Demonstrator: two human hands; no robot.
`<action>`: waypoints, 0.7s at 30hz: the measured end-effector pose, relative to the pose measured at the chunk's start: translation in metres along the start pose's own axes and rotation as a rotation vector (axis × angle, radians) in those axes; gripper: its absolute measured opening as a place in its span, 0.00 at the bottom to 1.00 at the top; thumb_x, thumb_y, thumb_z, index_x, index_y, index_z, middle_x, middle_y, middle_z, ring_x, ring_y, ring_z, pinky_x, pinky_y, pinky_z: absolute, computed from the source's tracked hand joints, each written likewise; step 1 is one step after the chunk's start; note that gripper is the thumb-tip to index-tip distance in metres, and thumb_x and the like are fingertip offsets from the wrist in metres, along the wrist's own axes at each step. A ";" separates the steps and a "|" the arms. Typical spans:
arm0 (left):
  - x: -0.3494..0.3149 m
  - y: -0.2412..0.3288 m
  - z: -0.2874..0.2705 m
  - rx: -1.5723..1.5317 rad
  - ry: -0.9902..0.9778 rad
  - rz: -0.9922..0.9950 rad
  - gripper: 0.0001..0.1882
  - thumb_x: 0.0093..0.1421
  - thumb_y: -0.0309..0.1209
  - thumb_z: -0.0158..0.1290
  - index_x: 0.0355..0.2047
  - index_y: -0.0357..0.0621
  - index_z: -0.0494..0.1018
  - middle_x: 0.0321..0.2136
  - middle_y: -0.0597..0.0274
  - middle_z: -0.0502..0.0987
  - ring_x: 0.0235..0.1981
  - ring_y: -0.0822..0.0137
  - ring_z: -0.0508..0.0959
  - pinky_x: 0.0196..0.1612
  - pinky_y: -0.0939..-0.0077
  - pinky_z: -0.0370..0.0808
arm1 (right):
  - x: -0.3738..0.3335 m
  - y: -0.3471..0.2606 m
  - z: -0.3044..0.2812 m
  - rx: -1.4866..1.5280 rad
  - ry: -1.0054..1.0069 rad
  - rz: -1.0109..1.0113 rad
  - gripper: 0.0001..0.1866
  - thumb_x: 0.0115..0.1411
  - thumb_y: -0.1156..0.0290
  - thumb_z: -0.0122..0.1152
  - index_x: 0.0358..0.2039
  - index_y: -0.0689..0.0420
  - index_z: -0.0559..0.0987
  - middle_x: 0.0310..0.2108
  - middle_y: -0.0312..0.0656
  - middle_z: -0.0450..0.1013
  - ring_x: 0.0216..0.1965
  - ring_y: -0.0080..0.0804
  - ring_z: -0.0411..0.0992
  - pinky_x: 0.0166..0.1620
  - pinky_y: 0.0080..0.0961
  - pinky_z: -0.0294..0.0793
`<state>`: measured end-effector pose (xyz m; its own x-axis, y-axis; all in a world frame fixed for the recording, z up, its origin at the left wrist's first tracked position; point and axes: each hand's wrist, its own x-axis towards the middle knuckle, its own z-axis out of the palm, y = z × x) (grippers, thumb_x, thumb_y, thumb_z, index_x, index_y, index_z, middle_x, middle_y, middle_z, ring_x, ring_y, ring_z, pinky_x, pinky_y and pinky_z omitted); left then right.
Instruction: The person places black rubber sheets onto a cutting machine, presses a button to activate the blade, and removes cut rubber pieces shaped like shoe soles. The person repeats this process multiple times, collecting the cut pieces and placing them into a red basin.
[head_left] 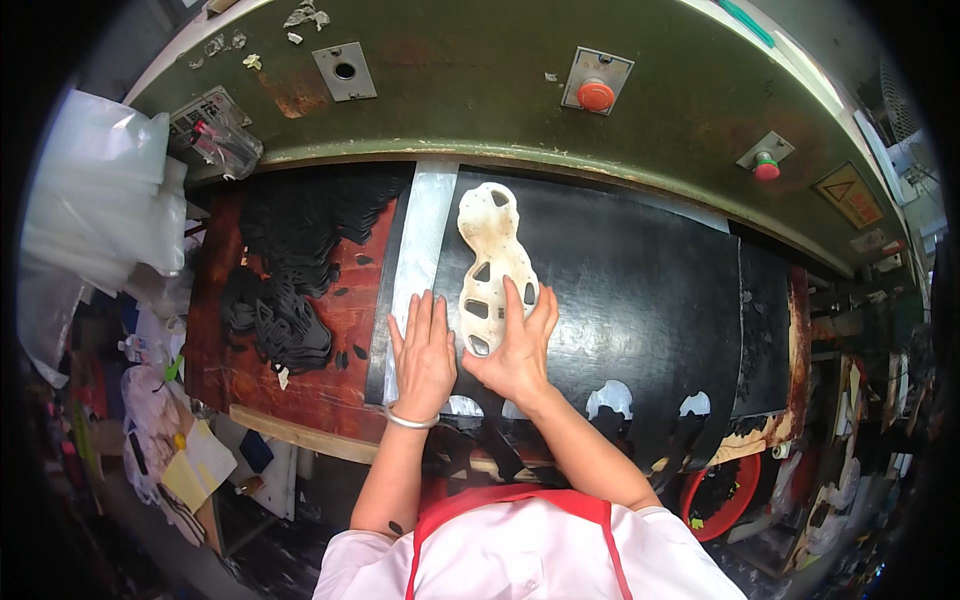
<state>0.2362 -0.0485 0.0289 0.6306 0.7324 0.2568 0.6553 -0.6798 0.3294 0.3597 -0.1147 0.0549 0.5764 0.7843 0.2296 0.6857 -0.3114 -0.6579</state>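
A cream, sole-shaped cutting die [487, 250] with several cut-out holes lies on a black sheet [640, 290]. My right hand [517, 355] grips its near end, thumb on the left edge and fingers over the right side. Just left of the die, my left hand [424, 355] rests flat with its fingers stretched out, holding nothing. Its fingertips lie by a whitish strip [425, 230] that runs front to back at the sheet's left side. The sheet's near edge has rounded gaps cut out of it.
Black cut pieces [290, 320] are heaped on the reddish board [350, 290] at left. Behind stands a green machine beam [460, 90] with a red push button [595, 96] and another button [766, 168]. Plastic bags [100, 190] hang far left; a red tub [745, 495] sits low at right.
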 end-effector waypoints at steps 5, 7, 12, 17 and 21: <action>-0.005 -0.001 -0.010 -0.015 -0.060 -0.039 0.26 0.61 0.27 0.50 0.60 0.34 0.63 0.62 0.39 0.61 0.67 0.48 0.58 0.67 0.43 0.48 | 0.011 0.016 -0.049 0.801 -0.091 0.202 0.54 0.37 0.68 0.76 0.65 0.55 0.56 0.55 0.58 0.62 0.60 0.49 0.60 0.61 0.42 0.61; -0.007 -0.001 -0.017 -0.001 -0.116 -0.031 0.27 0.60 0.27 0.51 0.60 0.34 0.62 0.62 0.38 0.60 0.66 0.46 0.57 0.67 0.43 0.49 | 0.014 0.030 -0.078 1.298 -0.173 0.360 0.54 0.41 0.71 0.76 0.65 0.55 0.53 0.53 0.53 0.66 0.55 0.42 0.67 0.59 0.36 0.65; -0.011 -0.001 -0.015 -0.031 -0.059 -0.026 0.28 0.59 0.22 0.51 0.60 0.32 0.61 0.64 0.38 0.57 0.67 0.44 0.56 0.67 0.46 0.49 | -0.002 0.048 -0.106 1.013 0.039 0.177 0.55 0.39 0.74 0.77 0.64 0.59 0.52 0.55 0.52 0.65 0.57 0.40 0.66 0.59 0.34 0.64; -0.001 -0.005 -0.011 -0.053 -0.077 -0.043 0.26 0.59 0.22 0.49 0.59 0.28 0.61 0.62 0.37 0.58 0.66 0.43 0.57 0.67 0.45 0.49 | -0.015 0.059 -0.127 0.790 0.109 0.243 0.49 0.36 0.78 0.72 0.60 0.59 0.57 0.53 0.49 0.64 0.54 0.37 0.67 0.57 0.32 0.66; 0.014 0.000 -0.013 -0.028 -0.069 -0.040 0.26 0.60 0.22 0.49 0.58 0.28 0.62 0.61 0.37 0.59 0.65 0.43 0.58 0.67 0.45 0.50 | -0.005 0.061 -0.105 0.428 0.029 0.250 0.51 0.33 0.73 0.73 0.60 0.57 0.58 0.56 0.53 0.58 0.58 0.44 0.61 0.61 0.36 0.62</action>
<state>0.2393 -0.0378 0.0439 0.6318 0.7538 0.1804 0.6694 -0.6480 0.3633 0.4449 -0.1942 0.0892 0.7163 0.6964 0.0436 0.2848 -0.2347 -0.9294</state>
